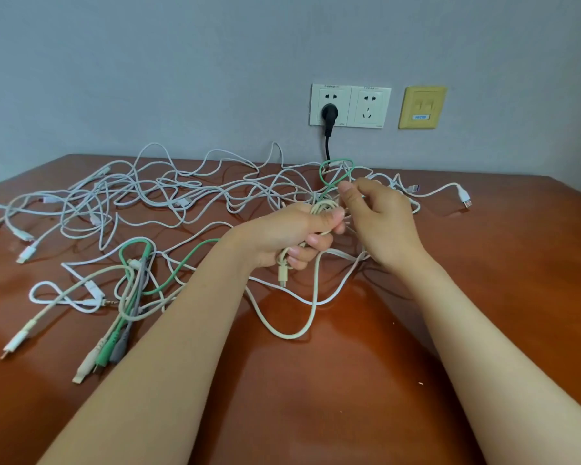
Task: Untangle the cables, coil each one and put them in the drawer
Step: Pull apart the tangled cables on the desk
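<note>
Two hands meet below the wall socket [349, 105]: my left hand [292, 233] grips the cream cable [322, 207] as a started coil; my right hand [379, 216] fingers [348, 189] pinch it alongside. Slack runs away from the socket, nearer the left hand.

Cables [168, 196] sprawl across the table [483, 263] — sockets [349, 105] on the wall behind.

Bare forearms [168, 347] to frame edge; left hand [289, 236], right hand [379, 223]: short rounded nails [312, 239]
</note>
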Motion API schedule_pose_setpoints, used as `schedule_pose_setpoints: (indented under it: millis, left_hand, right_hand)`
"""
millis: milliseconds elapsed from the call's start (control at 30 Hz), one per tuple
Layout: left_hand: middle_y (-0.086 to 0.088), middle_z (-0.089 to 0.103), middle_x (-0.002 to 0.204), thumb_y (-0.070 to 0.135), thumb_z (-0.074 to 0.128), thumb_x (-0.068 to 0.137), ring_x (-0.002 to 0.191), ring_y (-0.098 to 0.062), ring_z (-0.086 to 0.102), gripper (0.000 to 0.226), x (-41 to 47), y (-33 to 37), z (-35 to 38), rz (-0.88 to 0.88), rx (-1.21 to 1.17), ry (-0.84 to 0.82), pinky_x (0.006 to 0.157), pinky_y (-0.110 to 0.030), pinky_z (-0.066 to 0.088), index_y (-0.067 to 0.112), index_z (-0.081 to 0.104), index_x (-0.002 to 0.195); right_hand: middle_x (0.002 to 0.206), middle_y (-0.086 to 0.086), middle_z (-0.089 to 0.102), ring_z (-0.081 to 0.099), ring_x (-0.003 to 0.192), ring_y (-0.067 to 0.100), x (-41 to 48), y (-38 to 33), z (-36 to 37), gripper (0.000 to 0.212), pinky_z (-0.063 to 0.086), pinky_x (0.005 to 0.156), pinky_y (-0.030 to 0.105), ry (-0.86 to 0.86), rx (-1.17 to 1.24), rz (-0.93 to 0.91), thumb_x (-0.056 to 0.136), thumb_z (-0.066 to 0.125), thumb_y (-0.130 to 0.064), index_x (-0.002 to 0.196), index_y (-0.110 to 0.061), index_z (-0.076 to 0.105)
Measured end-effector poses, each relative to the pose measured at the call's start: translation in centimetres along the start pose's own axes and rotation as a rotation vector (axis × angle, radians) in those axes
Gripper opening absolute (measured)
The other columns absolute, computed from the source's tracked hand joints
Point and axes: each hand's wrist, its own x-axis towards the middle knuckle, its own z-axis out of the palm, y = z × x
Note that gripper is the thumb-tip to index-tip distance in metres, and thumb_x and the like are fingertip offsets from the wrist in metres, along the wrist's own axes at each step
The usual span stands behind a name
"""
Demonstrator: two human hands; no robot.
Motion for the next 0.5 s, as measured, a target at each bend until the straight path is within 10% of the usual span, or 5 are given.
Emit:
schedule_pose_setpoints:
  millis: [500]
  left_hand:
    - [0.011,0.032,0.036,0.028,0.036,0.102,0.026,-0.004,0.021,0.032,0.9,0.1,-0.1,0.191,-0.191,0.44,0.036,-0.009,0.019,0.017,0.046,0.073]
  right_hand:
    - [0.066,0.009,0.059,0.056,0.077,0.039,-0.9,-1.2,0.8,0.025,0.026,0.07,0.033,-0.005,-0.315,-0.218,0.093,0.038,-0.027,0.087,-0.013,0.058]
